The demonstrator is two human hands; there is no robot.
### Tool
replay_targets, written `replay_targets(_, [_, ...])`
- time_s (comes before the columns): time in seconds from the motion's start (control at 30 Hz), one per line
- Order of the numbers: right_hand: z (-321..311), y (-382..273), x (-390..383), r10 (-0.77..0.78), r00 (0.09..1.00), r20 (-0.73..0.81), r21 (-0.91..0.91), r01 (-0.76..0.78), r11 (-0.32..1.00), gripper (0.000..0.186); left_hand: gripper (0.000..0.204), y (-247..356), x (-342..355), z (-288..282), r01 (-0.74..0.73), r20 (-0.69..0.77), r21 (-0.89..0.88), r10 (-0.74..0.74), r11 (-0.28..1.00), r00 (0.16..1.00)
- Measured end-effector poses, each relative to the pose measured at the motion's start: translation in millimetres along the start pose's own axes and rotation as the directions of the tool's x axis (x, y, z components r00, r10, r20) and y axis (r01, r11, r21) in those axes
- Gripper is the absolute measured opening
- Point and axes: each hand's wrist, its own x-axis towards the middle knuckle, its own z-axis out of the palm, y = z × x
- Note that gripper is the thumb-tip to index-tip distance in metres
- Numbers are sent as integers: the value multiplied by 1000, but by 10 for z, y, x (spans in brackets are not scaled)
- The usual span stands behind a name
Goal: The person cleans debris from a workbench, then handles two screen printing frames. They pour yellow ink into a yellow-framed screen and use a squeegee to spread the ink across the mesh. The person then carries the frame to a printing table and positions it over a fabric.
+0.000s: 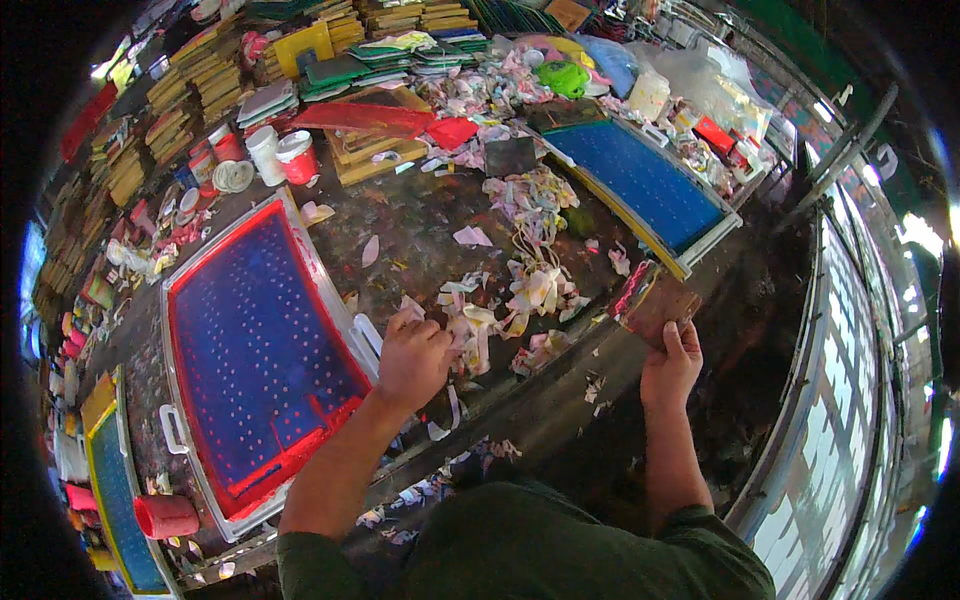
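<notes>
My left hand point(415, 360) is closed on a pale paper scrap point(410, 308) beside a loose heap of crumpled scraps point(470, 325). My right hand point(670, 365) grips a brown flat board point(660, 305) with bright pink on its far edge. Left of my left hand lies a white-framed screen point(255, 350) with a blue dotted middle and red smeared border. Beyond my right hand is another blue dotted screen point(640, 180) with a yellow edge along one side.
Paint buckets point(265, 155), stacked boards point(170, 110), a red sheet point(360, 118) and more scraps fill the back. A pink pot point(165, 515) and a teal screen point(120, 490) are at left. A metal rail and racking point(830, 380) run along the right.
</notes>
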Motion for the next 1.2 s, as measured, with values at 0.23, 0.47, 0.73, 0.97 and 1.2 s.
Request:
replay_targets(0.23, [-50, 206, 379, 23, 999, 32, 18, -23, 1000, 21, 12, 67, 654, 188, 115, -111, 4, -114, 993, 987])
replay_targets(0.47, [-211, 542, 1295, 253, 963, 93, -153, -238, 959, 34, 39, 533, 1225, 1648, 384, 210, 34, -383, 923, 900])
replay_targets(0.73, [-255, 818, 2029, 411, 831, 374, -73, -416, 907, 44, 21, 440, 1374, 2248, 570, 161, -88, -553, 817, 817])
replay_targets(0.97, [265, 1114, 2027, 429, 673, 603, -389, -222, 894, 42, 37, 666, 1773, 2351, 571, -249, -534, -761, 623, 598])
replay_targets(1.2, [625, 1088, 2036, 488, 497, 718, -323, -383, 866, 36, 40, 730, 1938, 2080, 618, -68, -656, -849, 434, 524])
